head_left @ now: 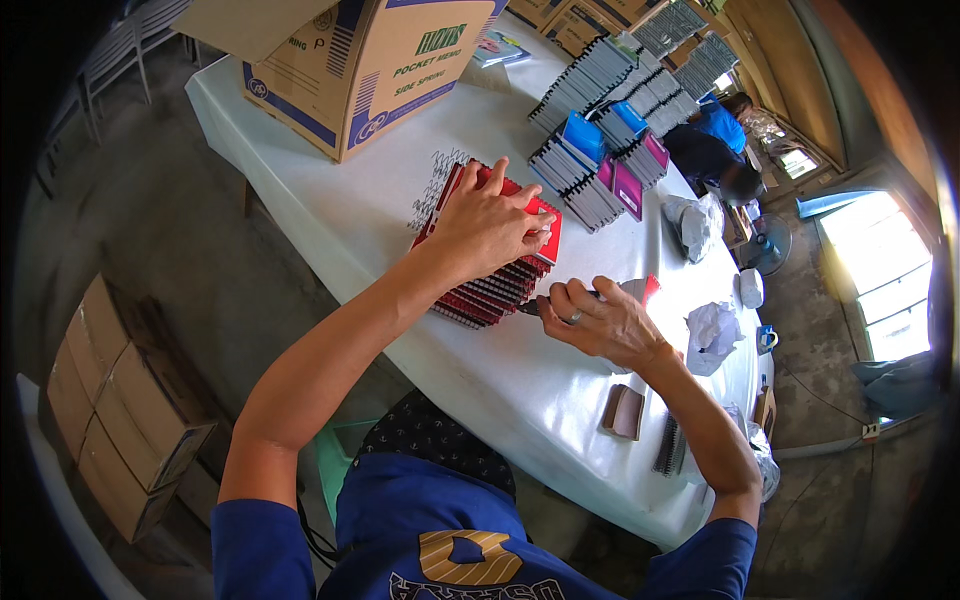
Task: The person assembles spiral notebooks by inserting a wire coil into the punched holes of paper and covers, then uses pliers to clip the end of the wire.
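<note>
White-clothed surface (400, 215) in a concrete-floored workroom | left hand (487, 225) spread, pressing down on red spiral notebooks (495, 282) fanned at surface middle | right hand (600, 322) curled around a small tool (530, 308) at the stack's edge | notebooks likely light, flexible, prone to sliding; best gripped across the covers | cardboard box (350, 60) and more notebook rows (600, 130) beyond.

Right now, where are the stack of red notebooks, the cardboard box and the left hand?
stack of red notebooks (492, 290): head view, on the spiral-bound edges.
cardboard box (400, 70): head view, on its printed side.
left hand (487, 225): head view, on its back, atop the stack.
</note>
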`<action>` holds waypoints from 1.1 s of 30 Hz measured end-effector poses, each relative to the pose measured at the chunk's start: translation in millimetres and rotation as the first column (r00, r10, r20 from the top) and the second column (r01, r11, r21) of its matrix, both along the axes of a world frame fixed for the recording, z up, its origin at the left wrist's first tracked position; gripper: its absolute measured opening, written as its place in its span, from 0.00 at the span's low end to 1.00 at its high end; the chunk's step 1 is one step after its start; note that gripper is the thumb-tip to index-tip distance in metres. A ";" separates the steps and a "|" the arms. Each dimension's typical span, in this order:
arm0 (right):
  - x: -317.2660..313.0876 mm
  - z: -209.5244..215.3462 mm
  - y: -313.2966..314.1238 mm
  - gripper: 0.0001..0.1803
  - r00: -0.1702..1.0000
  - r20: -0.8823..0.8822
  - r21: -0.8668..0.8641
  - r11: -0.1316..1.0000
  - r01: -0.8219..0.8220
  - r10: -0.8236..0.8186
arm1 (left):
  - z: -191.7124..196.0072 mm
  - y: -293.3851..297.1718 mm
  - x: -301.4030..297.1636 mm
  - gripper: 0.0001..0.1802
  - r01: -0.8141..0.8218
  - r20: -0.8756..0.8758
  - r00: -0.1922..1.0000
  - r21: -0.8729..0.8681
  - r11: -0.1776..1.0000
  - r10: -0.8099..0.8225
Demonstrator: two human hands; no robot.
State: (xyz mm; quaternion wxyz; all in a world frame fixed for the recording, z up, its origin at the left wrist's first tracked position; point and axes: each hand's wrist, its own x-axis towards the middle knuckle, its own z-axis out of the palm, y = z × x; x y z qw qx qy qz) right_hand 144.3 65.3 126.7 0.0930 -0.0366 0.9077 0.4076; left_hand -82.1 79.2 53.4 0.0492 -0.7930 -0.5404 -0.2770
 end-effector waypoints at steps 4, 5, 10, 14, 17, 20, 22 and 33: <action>-12.2 -17.7 -32.9 0.15 0.911 -0.020 -0.099 0.908 0.407 -0.411 | -1.2 1.3 -4.0 0.18 -0.003 0.000 1.000 -0.009 1.000 0.003; -13.8 -22.6 -38.5 0.13 0.886 -0.060 -0.101 0.886 0.452 -0.459 | -0.4 1.3 -4.2 0.18 -0.005 -0.011 1.000 -0.023 1.000 0.005; -14.6 17.5 -21.3 0.16 0.962 -0.062 -0.052 0.963 0.263 -0.266 | -2.8 0.1 -1.8 0.18 0.004 0.023 1.000 0.016 1.000 -0.005; -8.2 17.0 -9.4 0.16 0.995 -0.016 -0.004 0.995 0.100 -0.100 | 0.7 0.0 -3.8 0.18 0.006 0.005 1.000 -0.034 0.999 -0.006; -1.1 12.6 -2.4 0.14 0.999 -0.032 0.038 0.999 0.010 -0.008 | 0.1 -0.7 -0.8 0.18 0.013 0.020 1.000 0.004 1.000 -0.013; -2.0 6.6 -13.7 0.13 0.983 -0.026 0.003 0.983 0.181 -0.181 | -0.9 0.3 -0.2 0.18 0.016 0.035 0.999 0.024 1.000 -0.016; -8.3 -14.1 -33.3 0.14 0.908 -0.004 -0.043 0.907 0.419 -0.419 | -1.6 0.6 -3.7 0.18 0.007 0.023 1.000 0.009 1.000 -0.007; -8.4 27.5 -4.1 0.20 0.990 -0.070 0.005 0.992 0.123 -0.122 | -1.0 2.0 -3.9 0.17 0.020 0.016 1.000 0.013 1.000 -0.020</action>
